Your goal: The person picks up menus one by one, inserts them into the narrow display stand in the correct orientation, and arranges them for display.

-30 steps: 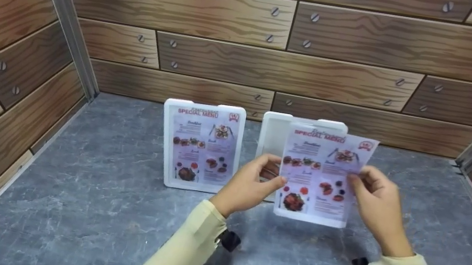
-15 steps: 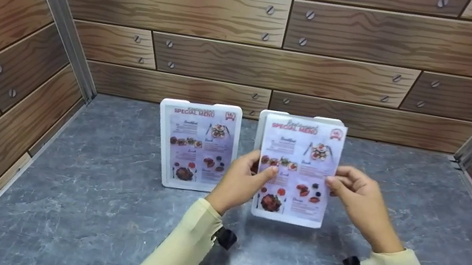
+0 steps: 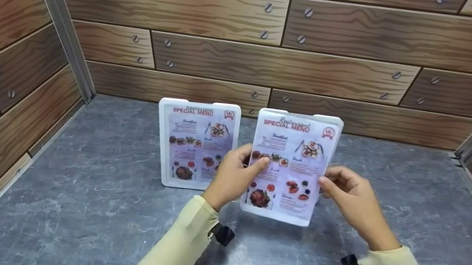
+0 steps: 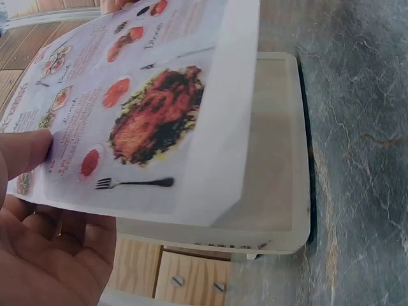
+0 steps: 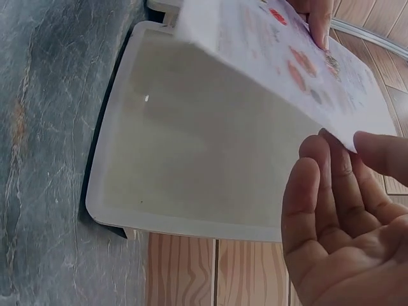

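Note:
A printed menu sheet [image 3: 286,180] is held upright between both hands, in front of a white-framed menu stand [image 3: 335,121]. My left hand [image 3: 233,176] pinches its left edge, thumb on the printed face and fingers behind. At the right edge, my right hand [image 3: 352,201] pinches the sheet between thumb and fingers. In the right wrist view, the blank panel of the stand [image 5: 191,134] shows behind the sheet, with a gap between them at the bottom. The left wrist view shows the sheet's lower end [image 4: 210,159] tilted away from the stand.
Left of the hands stands a second white-framed stand [image 3: 183,171] with the same menu in it. Both stands are on a grey marbled table [image 3: 97,205]. Wood-patterned panels [image 3: 213,12] wall in the back and sides.
Both hands have carried the menu sheet to the left, from the right of the stand to squarely in front of it. It now covers most of the stand in the head view.

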Tool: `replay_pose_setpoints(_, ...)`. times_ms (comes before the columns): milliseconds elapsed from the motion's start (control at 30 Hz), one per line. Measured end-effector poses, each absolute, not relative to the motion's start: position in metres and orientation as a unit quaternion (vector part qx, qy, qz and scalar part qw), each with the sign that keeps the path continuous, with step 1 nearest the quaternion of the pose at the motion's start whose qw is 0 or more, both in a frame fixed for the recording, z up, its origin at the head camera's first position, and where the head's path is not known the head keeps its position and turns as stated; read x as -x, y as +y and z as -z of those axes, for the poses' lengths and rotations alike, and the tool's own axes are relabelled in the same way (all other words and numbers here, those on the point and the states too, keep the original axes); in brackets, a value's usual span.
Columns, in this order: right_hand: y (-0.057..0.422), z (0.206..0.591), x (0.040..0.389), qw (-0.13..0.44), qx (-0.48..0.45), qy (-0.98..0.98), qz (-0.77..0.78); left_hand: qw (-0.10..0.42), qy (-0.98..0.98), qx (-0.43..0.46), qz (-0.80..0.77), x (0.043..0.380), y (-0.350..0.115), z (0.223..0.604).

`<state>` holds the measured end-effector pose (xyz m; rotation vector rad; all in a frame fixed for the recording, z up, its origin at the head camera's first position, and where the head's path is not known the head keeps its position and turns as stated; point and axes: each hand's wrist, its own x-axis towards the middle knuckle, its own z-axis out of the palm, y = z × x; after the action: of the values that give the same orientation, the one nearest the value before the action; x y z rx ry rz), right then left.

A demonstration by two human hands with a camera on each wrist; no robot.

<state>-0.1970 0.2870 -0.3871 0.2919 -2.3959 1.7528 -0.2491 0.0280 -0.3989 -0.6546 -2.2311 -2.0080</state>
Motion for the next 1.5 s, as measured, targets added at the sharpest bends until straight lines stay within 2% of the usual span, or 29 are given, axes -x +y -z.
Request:
replay_pose_setpoints(200,0.287,0.388,0.196,0.090,-0.098,-0.801,-0.584,0.057,-0.725,0.208,0.654,0.249,0.028,0.399)
replay_pose_setpoints(467,0.287,0.384,0.195,0.143,-0.086,-0.795,-0.584,0.093,-0.742,0.183,0.638,0.250,0.026,0.398)
replay_pose_setpoints(600,0.288,0.382,0.195,0.162,-0.067,-0.780,-0.601,0.064,-0.743,0.204,0.634,0.250,0.024,0.398)
replay_pose_setpoints(767,0.289,0.381,0.195,0.146,-0.071,-0.778,-0.607,0.039,-0.748,0.237,0.619,0.250,0.023,0.398)
replay_pose_setpoints(900,0.289,0.382,0.195,0.138,-0.082,-0.782,-0.602,0.042,-0.750,0.235,0.617,0.251,0.023,0.398)
replay_pose_setpoints(1333,0.287,0.381,0.195,0.178,-0.065,-0.770,-0.609,0.077,-0.764,0.207,0.606,0.256,0.018,0.400)
replay_pose_setpoints(1500,0.289,0.382,0.196,0.176,-0.054,-0.771,-0.610,0.079,-0.765,0.218,0.601,0.256,0.016,0.399)
